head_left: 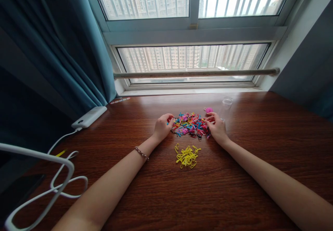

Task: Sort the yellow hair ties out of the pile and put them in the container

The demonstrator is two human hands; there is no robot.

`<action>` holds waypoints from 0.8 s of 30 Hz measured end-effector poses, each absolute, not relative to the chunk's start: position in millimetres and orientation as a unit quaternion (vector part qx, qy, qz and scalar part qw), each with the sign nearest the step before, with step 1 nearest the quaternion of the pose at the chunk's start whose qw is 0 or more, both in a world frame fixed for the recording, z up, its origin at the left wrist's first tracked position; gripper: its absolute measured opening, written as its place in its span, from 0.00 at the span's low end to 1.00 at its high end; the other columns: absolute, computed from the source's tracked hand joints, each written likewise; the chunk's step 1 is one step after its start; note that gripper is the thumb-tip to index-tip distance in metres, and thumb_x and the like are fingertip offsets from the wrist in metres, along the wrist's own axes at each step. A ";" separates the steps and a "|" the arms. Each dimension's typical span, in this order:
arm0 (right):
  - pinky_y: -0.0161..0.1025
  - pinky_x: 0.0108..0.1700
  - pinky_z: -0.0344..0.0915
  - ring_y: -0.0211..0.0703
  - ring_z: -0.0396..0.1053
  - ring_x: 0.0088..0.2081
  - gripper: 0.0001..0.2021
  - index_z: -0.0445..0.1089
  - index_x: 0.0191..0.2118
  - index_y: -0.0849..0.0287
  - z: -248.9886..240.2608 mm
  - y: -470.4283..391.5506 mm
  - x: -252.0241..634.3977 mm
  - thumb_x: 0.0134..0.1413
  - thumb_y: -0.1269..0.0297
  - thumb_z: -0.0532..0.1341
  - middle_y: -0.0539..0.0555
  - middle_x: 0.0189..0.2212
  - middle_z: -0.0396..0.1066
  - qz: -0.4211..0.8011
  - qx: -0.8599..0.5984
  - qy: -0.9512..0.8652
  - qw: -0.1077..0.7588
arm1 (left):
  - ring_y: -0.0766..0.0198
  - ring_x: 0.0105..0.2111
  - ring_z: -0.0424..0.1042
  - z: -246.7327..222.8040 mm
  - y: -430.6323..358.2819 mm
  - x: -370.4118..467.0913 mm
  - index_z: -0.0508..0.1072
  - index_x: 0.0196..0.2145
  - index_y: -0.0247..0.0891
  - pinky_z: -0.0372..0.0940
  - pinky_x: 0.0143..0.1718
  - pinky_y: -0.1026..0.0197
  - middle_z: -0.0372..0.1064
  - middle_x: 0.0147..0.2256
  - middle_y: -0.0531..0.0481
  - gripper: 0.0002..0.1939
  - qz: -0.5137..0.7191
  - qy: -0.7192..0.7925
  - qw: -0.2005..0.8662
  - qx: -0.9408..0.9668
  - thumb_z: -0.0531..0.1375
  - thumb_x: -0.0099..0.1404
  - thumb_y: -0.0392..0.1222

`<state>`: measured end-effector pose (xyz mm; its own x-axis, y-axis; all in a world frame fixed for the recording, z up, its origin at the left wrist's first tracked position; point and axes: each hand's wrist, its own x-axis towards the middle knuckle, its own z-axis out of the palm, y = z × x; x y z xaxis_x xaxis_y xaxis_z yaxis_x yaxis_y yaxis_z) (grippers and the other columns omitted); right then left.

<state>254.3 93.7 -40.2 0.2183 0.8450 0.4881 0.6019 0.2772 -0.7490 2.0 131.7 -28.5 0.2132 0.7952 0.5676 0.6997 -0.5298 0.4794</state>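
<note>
A pile of multicoloured small bands (191,124) lies on the brown wooden table (145,196), between my two hands. At its left edge is my left hand (163,126), fingers curled together; whatever they may pinch is too small to make out. My right hand (216,127) touches the pile's right edge with its fingers bent and partly apart, and nothing in it can be made out. Nearer to me lies a smaller heap of yellow bands (187,156). Behind my right hand are a pink round object (208,110) and a clear jar (226,108).
A white power strip (90,117) sits at the table's back left, with a white cable (71,168) looping along the left side. Blue curtains (59,47) hang at the left. A metal rail (195,74) crosses the window behind the table.
</note>
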 end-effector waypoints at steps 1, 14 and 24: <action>0.38 0.33 0.62 0.41 0.68 0.29 0.15 0.64 0.43 0.58 -40.6 94.0 254.4 0.47 0.62 0.58 0.52 0.28 0.71 0.123 -0.587 -0.610 0.518 | 0.66 0.28 0.66 -29.1 132.5 1.6 0.69 0.33 0.37 0.60 0.32 0.64 0.69 0.30 0.50 0.07 0.404 0.480 0.058 0.776 0.53 0.60 0.37; 0.36 0.29 0.60 0.39 0.65 0.24 0.22 0.65 0.39 0.60 -37.6 91.3 254.2 0.42 0.48 0.61 0.51 0.23 0.68 0.139 -0.598 -0.580 0.535 | 0.62 0.34 0.65 -29.0 134.2 0.1 0.70 0.33 0.37 0.61 0.39 0.60 0.69 0.32 0.48 0.07 0.388 0.484 0.037 0.784 0.53 0.59 0.35; 0.36 0.34 0.61 0.39 0.64 0.28 0.10 0.65 0.37 0.58 -27.9 67.2 233.9 0.54 0.58 0.55 0.52 0.27 0.66 0.042 -0.483 -0.722 0.493 | 0.59 0.38 0.64 -34.6 137.3 0.3 0.72 0.31 0.40 0.59 0.41 0.58 0.70 0.33 0.49 0.05 0.322 0.502 0.029 0.802 0.56 0.56 0.36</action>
